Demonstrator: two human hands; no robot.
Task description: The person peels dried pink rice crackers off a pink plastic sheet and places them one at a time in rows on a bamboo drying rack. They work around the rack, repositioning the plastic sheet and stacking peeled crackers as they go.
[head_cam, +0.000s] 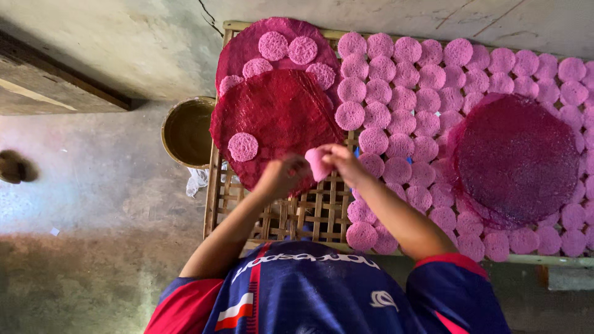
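Pink disc (pixel 317 164), small, round and spongy-looking, sits between both hands over the woven bamboo rack (pixel 309 213), just below the lower edge of the dark red round sheet (pixel 278 117). The left hand (pixel 283 175) has its fingers curled and closed on the disc's left edge; the right hand (pixel 342 162) pinches the disc's right edge with its fingers. Both forearms reach up from the person's blue and red shirt (pixel 309 291) at the bottom of the head view.

Taking the dark red round sheet as the landmark: one loose pink disc (pixel 243 146) lies on its lower left part. Behind it, partly covered by it, lies a lighter pink round sheet (pixel 247 43) that carries several more small discs. To its right, the rack is packed with rows of small pink discs (pixel 402 93), touching or overlapping one another. Farther right, on top of those rows, rests a purple-red round sheet (pixel 516 158), well apart from the hands. Just left of the landmark sheet, off the rack, a round brown bowl (pixel 187 131) stands on the concrete floor (pixel 93 204), with a scrap of white plastic (pixel 198 180) beside the rack's corner. Below the landmark sheet the rack's lattice is bare, and the held disc hangs over that bare stretch.
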